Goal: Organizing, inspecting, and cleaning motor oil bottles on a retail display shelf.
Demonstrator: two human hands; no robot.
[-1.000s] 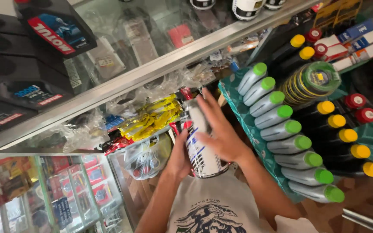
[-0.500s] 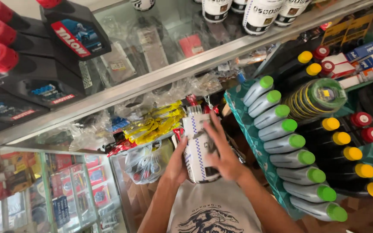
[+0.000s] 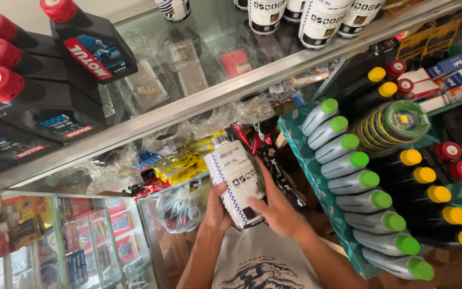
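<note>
Fingers of both hands clasp one white can (image 3: 237, 179) beside eight green-capped bottles (image 3: 356, 182).

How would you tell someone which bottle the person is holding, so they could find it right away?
Find the long glass counter running across the picture. Just below its metal edge, in the middle, the left hand and right hand clasp one white bottle. Unlike the grey bottles with green caps racked beside it, it is white with a dotted blue stripe down its side.
</note>
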